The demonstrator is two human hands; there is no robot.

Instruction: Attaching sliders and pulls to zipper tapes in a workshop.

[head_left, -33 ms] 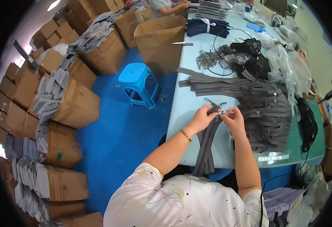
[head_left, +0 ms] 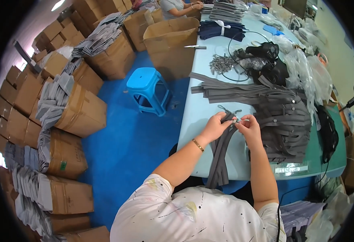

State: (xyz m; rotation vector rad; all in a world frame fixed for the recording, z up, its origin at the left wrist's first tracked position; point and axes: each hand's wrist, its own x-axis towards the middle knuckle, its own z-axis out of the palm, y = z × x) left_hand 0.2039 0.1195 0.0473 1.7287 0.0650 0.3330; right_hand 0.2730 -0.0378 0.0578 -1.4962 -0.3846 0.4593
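Note:
Over the near part of the pale table, my left hand [head_left: 215,128] is closed on the upper end of a dark grey zipper [head_left: 219,163]. Its two long tapes cross and hang down over the table's front edge. At that same end my right hand [head_left: 249,127] pinches with thumb and forefinger; the small piece between the fingertips is mostly hidden, perhaps a slider. Just beyond the fingers lie a few small metal zipper pulls [head_left: 237,111]. Beside my right hand is a thick pile of grey zippers [head_left: 284,131], with more strips [head_left: 229,92] stretched leftward behind my hands.
Farther back are a heap of metal pulls [head_left: 221,63], a black cable loop, black bags [head_left: 275,68], clear plastic bags and a tied navy bundle [head_left: 221,30]. A blue stool [head_left: 146,86] and cardboard boxes [head_left: 171,44] stand left. Another person [head_left: 175,9] works at the far end.

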